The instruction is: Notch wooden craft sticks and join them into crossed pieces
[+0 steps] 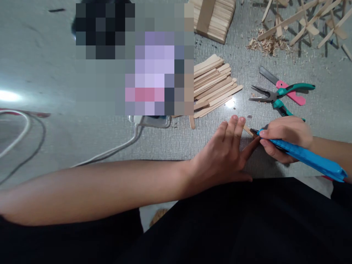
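Note:
My left hand [227,148] lies flat on the table with its fingers stretched out and apart. Beneath its fingertips is a wooden craft stick [249,131], only a short part of which shows. My right hand [286,137] is closed round a blue utility knife [310,156]. The knife's dark front end meets the stick close to my left index fingertip; the blade itself is too small to make out. Just beyond my right hand lie pliers with green handles [275,96], crossing a pink-handled folding knife [297,98].
Loose craft sticks [217,82] form a pile beyond my left hand, with a banded bundle [220,22] behind. At the far right stand crossed-stick frames [308,27] beside wood shavings [269,44]. A white cable [121,145] runs along the left, near a blurred-out area.

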Demonstrator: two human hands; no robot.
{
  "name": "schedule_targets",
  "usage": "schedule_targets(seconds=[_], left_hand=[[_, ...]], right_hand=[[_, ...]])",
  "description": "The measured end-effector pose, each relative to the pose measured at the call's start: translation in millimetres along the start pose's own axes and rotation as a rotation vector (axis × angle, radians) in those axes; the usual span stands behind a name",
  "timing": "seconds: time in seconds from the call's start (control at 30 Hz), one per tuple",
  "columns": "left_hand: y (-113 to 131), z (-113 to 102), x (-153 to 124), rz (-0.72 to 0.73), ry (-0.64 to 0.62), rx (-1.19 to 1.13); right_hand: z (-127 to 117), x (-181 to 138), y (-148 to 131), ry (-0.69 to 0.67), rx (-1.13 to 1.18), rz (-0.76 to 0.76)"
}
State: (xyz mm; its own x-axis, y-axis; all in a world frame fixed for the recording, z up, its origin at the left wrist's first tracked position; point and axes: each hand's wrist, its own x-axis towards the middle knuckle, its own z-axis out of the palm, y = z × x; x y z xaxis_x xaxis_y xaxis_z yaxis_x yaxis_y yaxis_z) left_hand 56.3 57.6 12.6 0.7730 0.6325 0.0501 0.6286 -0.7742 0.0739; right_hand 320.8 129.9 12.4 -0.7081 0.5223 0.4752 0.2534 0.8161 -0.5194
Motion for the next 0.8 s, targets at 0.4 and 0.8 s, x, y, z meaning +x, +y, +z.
schedule_targets(seconds=[0.4, 0.8], left_hand=[[1, -2, 1, 0.019, 0.015, 0.007], [2, 0, 2, 0.001, 0.025, 0.063]], right_hand=[[-4, 8, -4, -0.108, 0.052, 0.041], [-8, -4, 1, -0.089, -0.14, -0.095]])
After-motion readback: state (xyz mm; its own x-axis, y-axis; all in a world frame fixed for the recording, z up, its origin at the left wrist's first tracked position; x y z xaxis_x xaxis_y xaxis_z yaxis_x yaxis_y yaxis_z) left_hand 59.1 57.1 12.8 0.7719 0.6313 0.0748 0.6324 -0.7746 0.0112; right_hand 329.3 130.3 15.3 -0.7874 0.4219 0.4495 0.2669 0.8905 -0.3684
